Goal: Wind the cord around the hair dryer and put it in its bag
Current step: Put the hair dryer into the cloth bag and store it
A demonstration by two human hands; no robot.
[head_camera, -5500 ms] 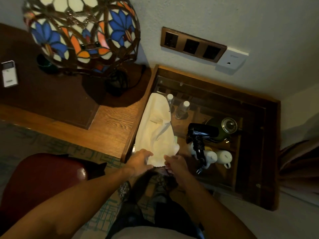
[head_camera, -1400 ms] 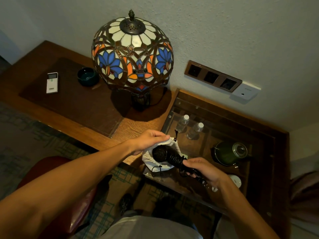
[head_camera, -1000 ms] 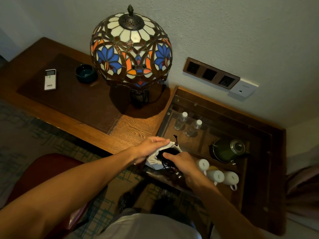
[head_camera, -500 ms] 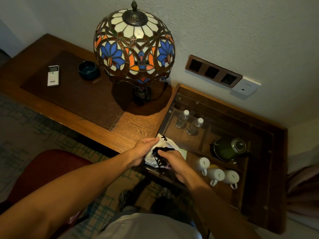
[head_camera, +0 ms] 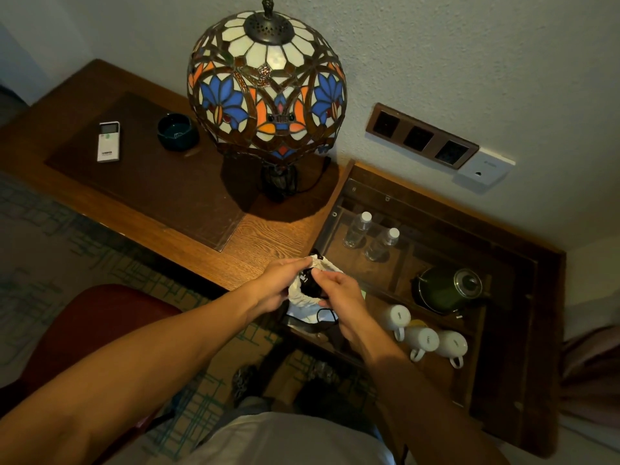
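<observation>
White drawstring bag (head_camera: 303, 302) pinched at its rim by both hands' fingers, mug (head_camera: 396, 317) lettering illegible.

Hotel room: desk lamp (head_camera: 267, 85), kettle (head_camera: 448, 288), mugs (head_camera: 422, 337), bottled water (head_camera: 357, 228).

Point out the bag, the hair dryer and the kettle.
white drawstring bag (head_camera: 303, 298), head view, gathered rim.
hair dryer (head_camera: 310, 286), head view, black body inside bag mouth.
green kettle (head_camera: 439, 290), head view, side of body.
</observation>
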